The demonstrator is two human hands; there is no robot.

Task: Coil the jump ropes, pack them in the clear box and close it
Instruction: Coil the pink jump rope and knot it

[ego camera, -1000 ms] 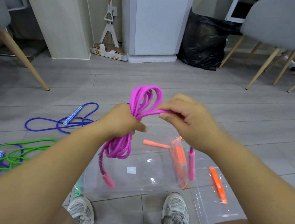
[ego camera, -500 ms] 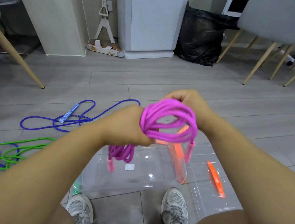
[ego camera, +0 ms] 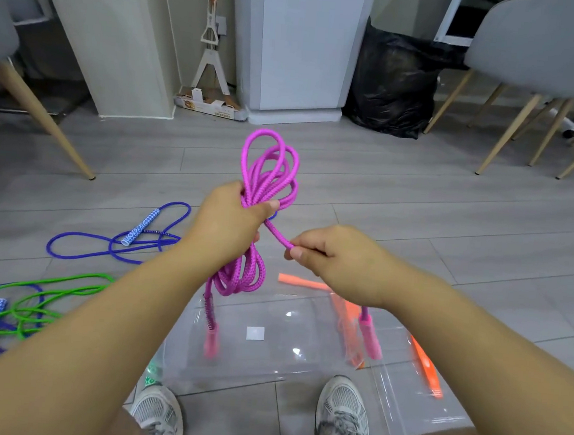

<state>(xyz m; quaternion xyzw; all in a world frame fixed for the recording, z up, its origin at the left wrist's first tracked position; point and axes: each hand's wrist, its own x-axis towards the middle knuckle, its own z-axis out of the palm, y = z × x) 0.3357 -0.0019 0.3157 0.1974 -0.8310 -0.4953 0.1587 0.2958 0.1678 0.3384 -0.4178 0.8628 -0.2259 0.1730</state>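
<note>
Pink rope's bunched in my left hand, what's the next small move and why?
Probably wrap the strand your right hand pinches around the bundle's middle: your left hand grips the looped pink rope, but that strand runs loose.

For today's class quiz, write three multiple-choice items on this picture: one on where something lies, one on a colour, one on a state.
1. Where does the blue rope lie? A. on the floor at the person's left; B. on a shelf; C. hung on a wall hook.
2. What colour is the held rope? A. green; B. orange; C. pink.
3. How is the held rope arranged? A. stretched straight; B. gathered in loops; C. tied in a bow.
Key: 1 A, it lies spread on the grey floor; 2 C, its strands are pink; 3 B, the left hand grips the loops while the right hand pinches one strand.
</note>
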